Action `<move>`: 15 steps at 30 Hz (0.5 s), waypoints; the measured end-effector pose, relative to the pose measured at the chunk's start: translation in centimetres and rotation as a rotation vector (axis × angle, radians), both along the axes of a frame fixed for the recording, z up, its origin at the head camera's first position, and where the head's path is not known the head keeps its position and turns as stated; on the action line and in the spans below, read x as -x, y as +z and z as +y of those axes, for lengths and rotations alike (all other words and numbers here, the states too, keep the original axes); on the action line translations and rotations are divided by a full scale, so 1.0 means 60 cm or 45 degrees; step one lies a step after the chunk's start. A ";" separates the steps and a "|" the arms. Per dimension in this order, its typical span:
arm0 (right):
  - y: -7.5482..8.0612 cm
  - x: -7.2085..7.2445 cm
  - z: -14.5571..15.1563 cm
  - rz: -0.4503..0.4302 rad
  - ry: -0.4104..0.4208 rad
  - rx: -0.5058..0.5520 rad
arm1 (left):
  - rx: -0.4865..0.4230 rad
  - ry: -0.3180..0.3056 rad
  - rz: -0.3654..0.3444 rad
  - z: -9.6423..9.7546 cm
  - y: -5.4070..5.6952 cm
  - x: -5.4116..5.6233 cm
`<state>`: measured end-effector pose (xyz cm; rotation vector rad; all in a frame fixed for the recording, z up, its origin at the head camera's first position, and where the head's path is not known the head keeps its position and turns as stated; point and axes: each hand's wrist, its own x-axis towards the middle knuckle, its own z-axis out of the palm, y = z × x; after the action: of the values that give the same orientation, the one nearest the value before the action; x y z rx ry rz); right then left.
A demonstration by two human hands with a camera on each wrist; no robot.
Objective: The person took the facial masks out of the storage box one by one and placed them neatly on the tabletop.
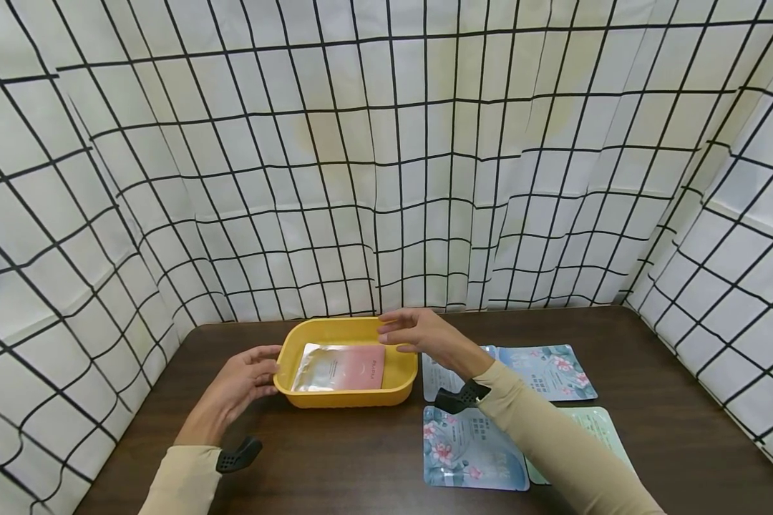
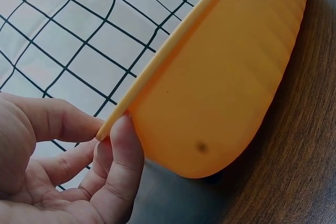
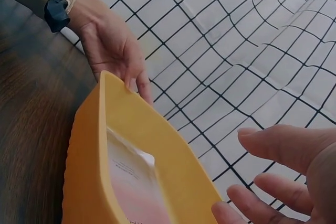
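Observation:
On the dark table stands a yellow plastic basket (image 1: 348, 399) with a pink and silver sachet (image 1: 354, 368) lying flat inside it. My left hand (image 1: 248, 379) pinches the basket's left rim between thumb and fingers, which shows closely in the left wrist view, where the basket's outer wall (image 2: 210, 93) fills the middle. Over the basket's back right corner is my right hand (image 1: 428, 336), its fingers loosely spread and gripping nothing. In the right wrist view, one of its fingertips (image 3: 223, 211) overlaps the basket's rim.
Right of the basket lie blue floral sachets, one at the front (image 1: 473, 450) and one at the back (image 1: 547, 372). A green sachet (image 1: 586, 429) lies partly hidden under the right sleeve (image 1: 554, 436). A white curtain with black grid lines (image 1: 386, 179) surrounds the table (image 1: 322, 458).

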<state>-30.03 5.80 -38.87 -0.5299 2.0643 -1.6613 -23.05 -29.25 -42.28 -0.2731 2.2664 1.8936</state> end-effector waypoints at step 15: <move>-0.011 0.003 -0.046 -0.033 -0.010 -0.004 | 0.000 0.016 -0.003 0.001 0.001 0.001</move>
<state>-30.22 3.02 -39.54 -0.4976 2.0529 -1.6603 -23.11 -29.21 -42.20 -0.2898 2.2681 1.8984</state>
